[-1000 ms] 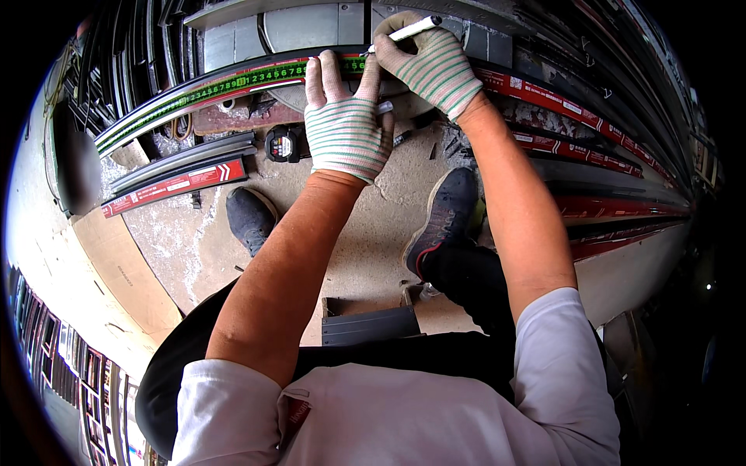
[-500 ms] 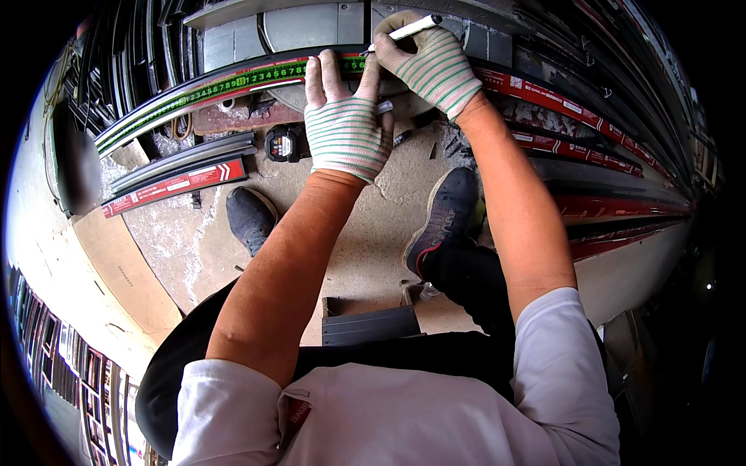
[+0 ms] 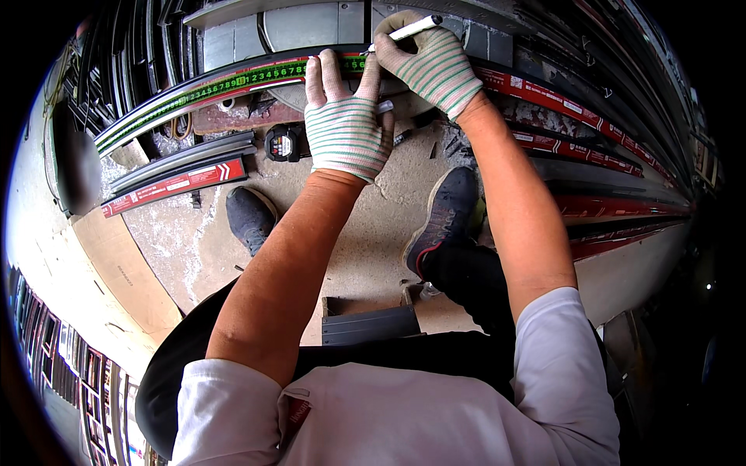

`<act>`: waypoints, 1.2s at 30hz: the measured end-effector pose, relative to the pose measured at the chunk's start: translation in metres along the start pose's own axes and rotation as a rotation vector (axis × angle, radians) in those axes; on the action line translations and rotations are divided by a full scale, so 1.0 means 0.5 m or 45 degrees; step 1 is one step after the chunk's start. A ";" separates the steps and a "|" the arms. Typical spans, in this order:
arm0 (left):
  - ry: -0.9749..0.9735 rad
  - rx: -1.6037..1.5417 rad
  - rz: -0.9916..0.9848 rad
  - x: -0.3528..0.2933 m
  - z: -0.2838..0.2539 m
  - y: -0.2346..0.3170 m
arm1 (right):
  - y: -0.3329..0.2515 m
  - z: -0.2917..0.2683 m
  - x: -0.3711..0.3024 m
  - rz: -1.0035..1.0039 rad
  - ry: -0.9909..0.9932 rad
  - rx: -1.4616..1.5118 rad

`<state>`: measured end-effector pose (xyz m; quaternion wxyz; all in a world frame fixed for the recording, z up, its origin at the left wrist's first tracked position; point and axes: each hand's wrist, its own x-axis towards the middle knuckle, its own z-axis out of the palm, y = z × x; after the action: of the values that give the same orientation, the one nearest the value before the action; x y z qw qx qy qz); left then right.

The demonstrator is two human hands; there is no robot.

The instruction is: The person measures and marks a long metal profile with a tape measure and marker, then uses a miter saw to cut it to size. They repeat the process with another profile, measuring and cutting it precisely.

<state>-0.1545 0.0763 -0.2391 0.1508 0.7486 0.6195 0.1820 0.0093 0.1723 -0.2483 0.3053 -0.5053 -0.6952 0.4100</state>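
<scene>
My left hand (image 3: 347,128), in a white glove with green stripes, lies with outstretched fingers on a green tape measure blade (image 3: 221,87) along a long dark profile with red film (image 3: 536,92). By its thumb shows a short white cylinder (image 3: 385,106); whether the thumb grips it I cannot tell. My right hand (image 3: 435,68), gloved alike, is closed round a white marker (image 3: 416,28) with a black end. The marker's tip touches or nearly touches the profile's far edge, just right of my left index finger. The black tape measure case (image 3: 282,144) rests on the floor left of my left hand.
Short profile pieces (image 3: 179,180), one red-filmed, lie at the left above a cardboard sheet (image 3: 128,272). More red-filmed lengths (image 3: 579,150) are stacked at the right. Dark bars (image 3: 159,46) crowd the far left. My shoes (image 3: 250,220) stand on the dusty floor nearer me.
</scene>
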 end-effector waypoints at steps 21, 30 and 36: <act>-0.007 0.007 -0.002 0.000 0.000 -0.001 | 0.012 0.002 0.003 -0.017 0.016 -0.008; -0.012 -0.001 -0.003 0.002 -0.003 0.000 | 0.016 0.004 0.002 0.014 0.016 0.028; -0.001 -0.007 0.004 0.001 -0.003 0.000 | 0.003 0.007 0.001 -0.012 0.094 -0.022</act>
<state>-0.1550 0.0769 -0.2377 0.1528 0.7492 0.6177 0.1837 0.0069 0.1722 -0.2513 0.3283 -0.5195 -0.6892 0.3838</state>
